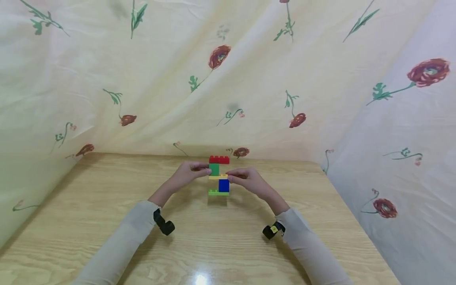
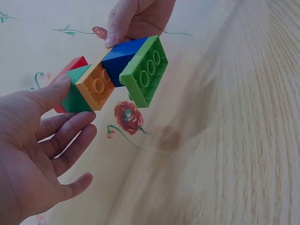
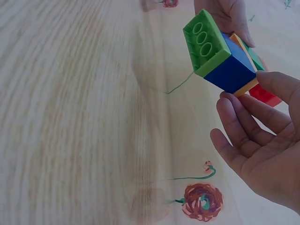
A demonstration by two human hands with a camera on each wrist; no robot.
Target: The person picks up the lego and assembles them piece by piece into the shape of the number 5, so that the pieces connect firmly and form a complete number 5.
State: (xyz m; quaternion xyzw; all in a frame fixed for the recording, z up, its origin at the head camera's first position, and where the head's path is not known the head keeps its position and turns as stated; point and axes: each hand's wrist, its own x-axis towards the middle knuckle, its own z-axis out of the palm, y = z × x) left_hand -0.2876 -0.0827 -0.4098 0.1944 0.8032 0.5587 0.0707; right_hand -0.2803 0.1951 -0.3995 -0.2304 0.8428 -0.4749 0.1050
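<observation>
A small stack of toy building bricks is held up off the table between both hands. From the top it runs red brick [image 1: 219, 160], green brick [image 1: 214, 170], yellow-orange plate [image 2: 97, 84], blue brick [image 1: 224, 185] and light green plate [image 2: 145, 72], whose hollow underside shows in both wrist views. The green brick sits to the left and the blue one to the right, leaving gaps beside them. My left hand [image 1: 189, 173] pinches the green brick, thumb on its side, other fingers spread. With thumb and fingertips my right hand [image 1: 251, 180] pinches the right end of the yellow-orange plate.
The wood-grain table [image 1: 213, 245] extends under both forearms. A flowered cloth [image 1: 160, 79] hangs behind it and along the sides. Black wrist cameras are strapped on the left sleeve [image 1: 132, 225] and the right sleeve [image 1: 303, 233].
</observation>
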